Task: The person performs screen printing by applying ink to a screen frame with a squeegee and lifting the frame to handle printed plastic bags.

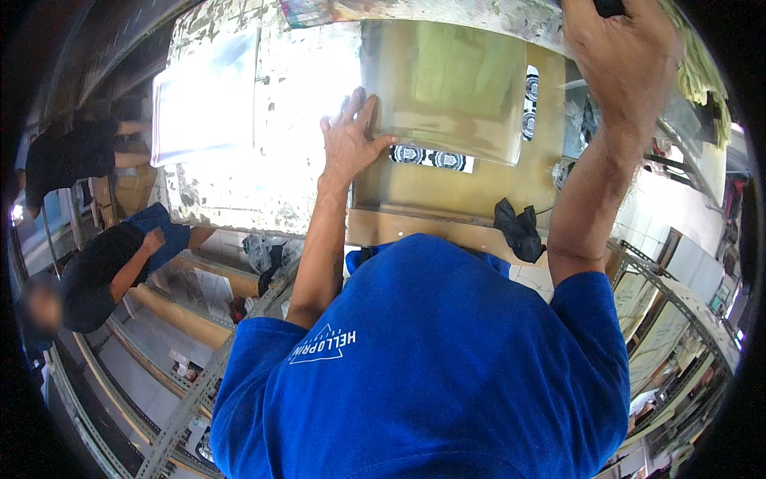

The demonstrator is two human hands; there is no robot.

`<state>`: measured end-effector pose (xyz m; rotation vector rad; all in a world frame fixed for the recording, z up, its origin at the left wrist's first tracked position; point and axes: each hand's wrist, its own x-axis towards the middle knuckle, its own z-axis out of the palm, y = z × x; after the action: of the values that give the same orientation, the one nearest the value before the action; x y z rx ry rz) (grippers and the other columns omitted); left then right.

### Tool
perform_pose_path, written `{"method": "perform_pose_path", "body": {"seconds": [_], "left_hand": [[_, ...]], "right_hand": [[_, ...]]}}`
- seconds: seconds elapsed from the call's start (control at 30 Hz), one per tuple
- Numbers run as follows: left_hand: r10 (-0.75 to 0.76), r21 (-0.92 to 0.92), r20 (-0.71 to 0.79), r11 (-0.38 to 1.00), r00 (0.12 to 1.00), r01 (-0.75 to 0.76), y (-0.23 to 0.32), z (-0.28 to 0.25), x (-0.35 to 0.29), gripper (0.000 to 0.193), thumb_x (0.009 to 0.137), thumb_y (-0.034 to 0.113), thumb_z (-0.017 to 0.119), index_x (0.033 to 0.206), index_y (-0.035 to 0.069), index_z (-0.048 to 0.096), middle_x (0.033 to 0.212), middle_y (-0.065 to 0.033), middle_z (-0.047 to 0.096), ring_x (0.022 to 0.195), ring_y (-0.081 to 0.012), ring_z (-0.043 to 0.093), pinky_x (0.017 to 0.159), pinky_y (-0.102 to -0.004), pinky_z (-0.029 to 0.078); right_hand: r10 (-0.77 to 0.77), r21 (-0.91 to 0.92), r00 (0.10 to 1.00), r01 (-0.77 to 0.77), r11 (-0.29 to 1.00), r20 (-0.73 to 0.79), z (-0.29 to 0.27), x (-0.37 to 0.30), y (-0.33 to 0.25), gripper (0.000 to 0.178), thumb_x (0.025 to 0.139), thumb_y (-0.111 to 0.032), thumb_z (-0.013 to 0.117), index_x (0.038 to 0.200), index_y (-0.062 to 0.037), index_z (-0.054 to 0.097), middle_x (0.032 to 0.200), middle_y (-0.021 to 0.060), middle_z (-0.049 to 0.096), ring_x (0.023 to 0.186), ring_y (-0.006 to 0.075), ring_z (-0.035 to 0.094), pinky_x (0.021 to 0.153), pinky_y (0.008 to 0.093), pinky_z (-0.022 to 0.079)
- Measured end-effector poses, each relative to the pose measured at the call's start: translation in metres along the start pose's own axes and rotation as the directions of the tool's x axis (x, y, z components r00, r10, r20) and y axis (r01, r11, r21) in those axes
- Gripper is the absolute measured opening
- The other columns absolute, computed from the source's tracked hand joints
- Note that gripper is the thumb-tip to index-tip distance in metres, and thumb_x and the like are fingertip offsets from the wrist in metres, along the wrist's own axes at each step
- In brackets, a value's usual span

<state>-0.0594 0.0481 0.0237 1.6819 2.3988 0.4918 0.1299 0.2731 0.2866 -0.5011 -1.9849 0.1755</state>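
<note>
My left hand (349, 142) lies with fingers spread at the left edge of a clear plastic sheet (455, 88), its thumb near the sheet's lower left corner. Beneath the sheet is a yellowish-brown board (495, 188). Black-and-white printed strips (431, 158) show along the sheet's lower and right edges. Up at the top right, my right hand (626, 48) is curled round a dark thing, mostly cut off by the picture's edge; I cannot make out its kind.
Paint marks cover the white worktable (275, 184); a glossy clear sheet (203, 104) lies on its left part. A crumpled black cloth (519, 230) hangs by the near edge. Metal racks (678, 295) stand right and lower left. People in dark clothes (104, 275) are at the left.
</note>
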Motion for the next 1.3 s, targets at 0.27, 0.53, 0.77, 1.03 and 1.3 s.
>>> {"method": "perform_pose_path", "body": {"seconds": [0.27,0.53,0.77,1.03,1.3], "left_hand": [[-0.004,0.02,0.048,1.0,0.999,0.003,-0.001,0.006,0.002,0.086,0.069,0.05,0.085,0.14,0.012,0.056,0.157,-0.0165,0.04,0.143,-0.0367,0.037,0.104,-0.0604,0.03],[0.004,0.001,0.026,1.0,1.0,-0.004,0.007,0.003,0.003,0.088,0.068,0.049,0.086,0.141,0.01,0.056,0.154,-0.0146,0.044,0.142,-0.0376,0.035,0.111,-0.0573,0.027],[0.098,-0.076,-0.063,0.992,0.993,-0.102,0.017,0.014,0.012,0.078,0.079,0.051,0.076,0.141,0.009,0.055,0.15,-0.0152,0.048,0.142,-0.0358,0.037,0.111,-0.0562,0.026],[0.106,-0.112,-0.008,0.988,0.994,-0.106,0.014,0.023,0.012,0.076,0.083,0.054,0.072,0.141,0.008,0.055,0.149,-0.0128,0.051,0.142,-0.0354,0.037,0.111,-0.0567,0.025],[-0.211,-0.828,-0.277,0.548,0.937,-0.121,0.058,-0.046,0.02,0.097,0.073,0.023,0.088,0.151,-0.001,0.036,0.14,-0.017,0.053,0.126,-0.0315,0.051,0.11,-0.0462,0.038]], "right_hand": [[0.328,0.349,0.939,-0.273,0.897,-0.108,0.023,-0.014,0.013,0.024,0.078,-0.009,0.083,0.096,0.0011,0.07,0.08,0.0113,0.072,0.069,0.0187,0.067,0.063,0.029,0.05],[-0.024,0.023,0.997,0.026,0.999,-0.074,0.003,-0.003,0.009,0.023,0.077,-0.007,0.082,0.096,0.0017,0.071,0.083,0.014,0.072,0.07,0.0215,0.068,0.064,0.0312,0.051],[-0.035,-0.027,0.999,0.035,0.999,-0.012,-0.007,0.004,-0.01,0.022,0.078,-0.009,0.08,0.095,0.0009,0.071,0.08,0.0143,0.071,0.07,0.0238,0.068,0.064,0.0328,0.051],[0.015,-0.033,1.0,-0.015,0.999,-0.015,0.001,0.002,0.004,0.023,0.077,-0.01,0.081,0.095,0.0001,0.071,0.079,0.0146,0.07,0.07,0.0265,0.068,0.065,0.0346,0.051],[0.026,-0.279,0.997,-0.004,0.96,0.073,-0.009,-0.039,-0.011,0.034,0.069,-0.01,0.083,0.103,-0.0093,0.075,0.084,0.0102,0.069,0.075,0.0289,0.064,0.069,0.0372,0.05]]}}
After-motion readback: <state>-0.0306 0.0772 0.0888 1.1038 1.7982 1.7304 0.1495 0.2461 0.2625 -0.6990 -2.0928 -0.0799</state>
